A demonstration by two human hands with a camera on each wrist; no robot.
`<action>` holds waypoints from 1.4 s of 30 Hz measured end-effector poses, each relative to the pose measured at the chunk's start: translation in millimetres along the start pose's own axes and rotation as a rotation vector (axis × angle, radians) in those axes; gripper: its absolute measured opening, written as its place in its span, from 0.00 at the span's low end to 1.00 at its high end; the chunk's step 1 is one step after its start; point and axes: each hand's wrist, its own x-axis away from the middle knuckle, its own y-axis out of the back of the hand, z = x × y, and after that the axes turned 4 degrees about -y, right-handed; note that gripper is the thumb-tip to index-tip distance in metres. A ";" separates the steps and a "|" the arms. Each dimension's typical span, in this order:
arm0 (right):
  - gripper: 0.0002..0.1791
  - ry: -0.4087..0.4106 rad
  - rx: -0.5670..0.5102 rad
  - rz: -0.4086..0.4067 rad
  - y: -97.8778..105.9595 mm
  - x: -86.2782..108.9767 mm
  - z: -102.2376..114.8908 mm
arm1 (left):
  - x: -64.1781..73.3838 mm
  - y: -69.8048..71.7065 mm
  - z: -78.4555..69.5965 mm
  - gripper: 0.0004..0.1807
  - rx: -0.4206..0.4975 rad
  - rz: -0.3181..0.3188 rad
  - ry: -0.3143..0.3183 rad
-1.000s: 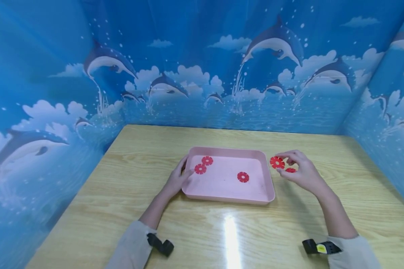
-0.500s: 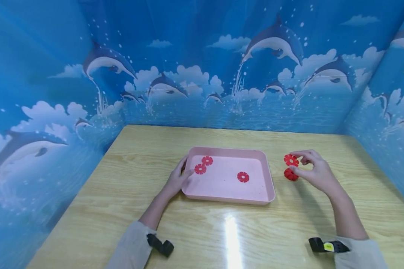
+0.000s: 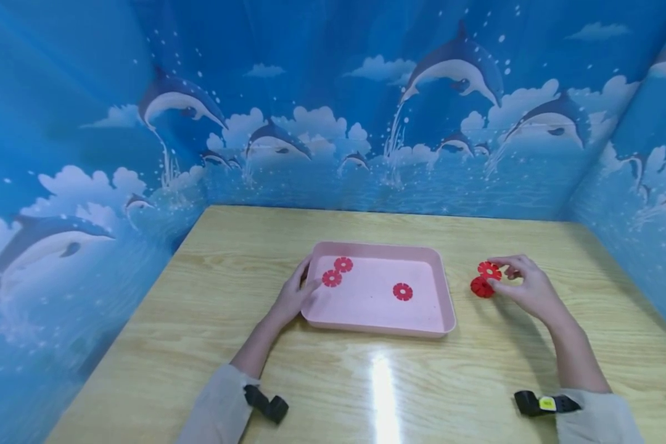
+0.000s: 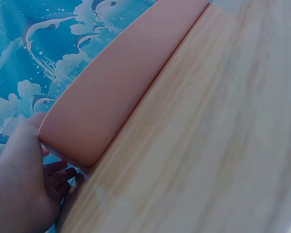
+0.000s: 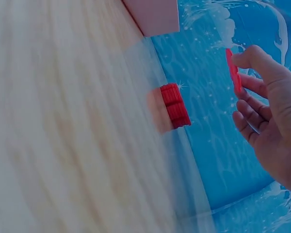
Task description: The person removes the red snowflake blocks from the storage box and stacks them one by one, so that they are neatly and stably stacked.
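Observation:
My right hand [image 3: 531, 291] pinches a red notched plastic disc [image 3: 489, 270] between thumb and fingertips. Just below it, a short stack of red discs [image 3: 481, 287] stands on the table to the right of the tray. In the right wrist view the held disc [image 5: 234, 71] is seen edge-on, apart from the stack [image 5: 175, 106]. My left hand [image 3: 290, 300] grips the left end of a pink tray [image 3: 377, 328], thumb over the rim. Inside the tray lie two red discs [image 3: 332, 279] close together at the left and a single disc [image 3: 402, 291] right of centre.
The wood-grain table [image 3: 244, 246] carries the tray near its middle. Behind and at both sides hangs a blue curtain [image 3: 333, 154] printed with dolphins. A black strapped device sits on each sleeve.
My right hand has carried the pinched disc rightward from beside the tray's edge and lowered it over the stack. My left hand and the tray have stayed in place.

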 end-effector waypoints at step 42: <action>0.23 0.014 -0.012 0.094 -18.5 1.1 -42.0 | -8.5 -4.0 30.4 0.34 0.012 -0.041 -0.053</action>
